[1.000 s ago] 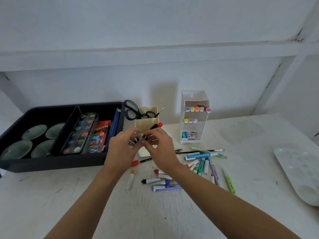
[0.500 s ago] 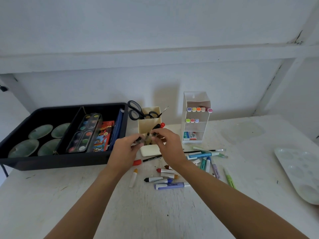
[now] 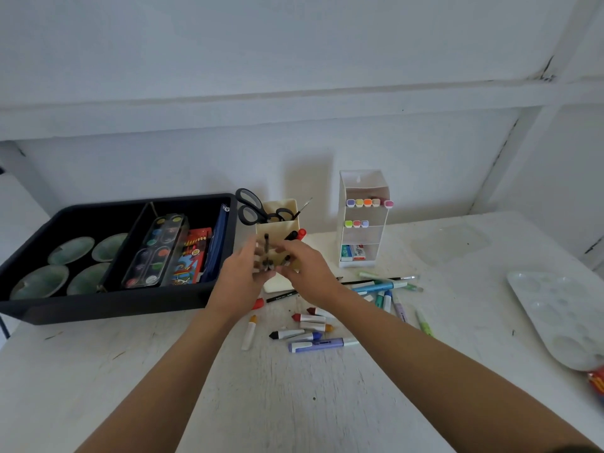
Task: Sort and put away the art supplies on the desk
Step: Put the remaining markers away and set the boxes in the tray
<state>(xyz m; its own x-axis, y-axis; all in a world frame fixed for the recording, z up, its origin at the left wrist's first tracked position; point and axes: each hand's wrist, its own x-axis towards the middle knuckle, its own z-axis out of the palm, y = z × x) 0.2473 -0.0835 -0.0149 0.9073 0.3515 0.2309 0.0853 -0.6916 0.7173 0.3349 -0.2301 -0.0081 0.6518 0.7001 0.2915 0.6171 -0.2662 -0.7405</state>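
Just in front of the cream pen cup (image 3: 277, 225), near the back of the table (image 3: 294, 403), the two hands are brought together. A small bunch of dark pens (image 3: 267, 250) is held upright between them. The left hand (image 3: 242, 279) is curled round the lower part of the bunch, fingers clenched on it. The right hand (image 3: 310, 273) is set against the same bunch from the other side, its fingers pinched on the pens; the exact hold is softened by blur.

Black-handled scissors (image 3: 250, 207) are stood in the cup, and red and black marker caps (image 3: 298, 233) are seen at its front. A white eraser (image 3: 277, 285) is partly hidden below the hands.

To the left, a black tray (image 3: 98, 308) is filled with four green dishes (image 3: 70, 251), a watercolour set (image 3: 160, 250), a red pencil box (image 3: 192, 256) and a blue pouch (image 3: 217, 240). Right of the cup, a white marker rack (image 3: 362, 233) is stocked with two rows of capped markers.

Loose markers (image 3: 313, 335) are scattered on the table under and beside the right forearm, with a thin brush (image 3: 376, 281) lying behind them. A white mixing palette (image 3: 562, 318) is placed well apart at the right edge.
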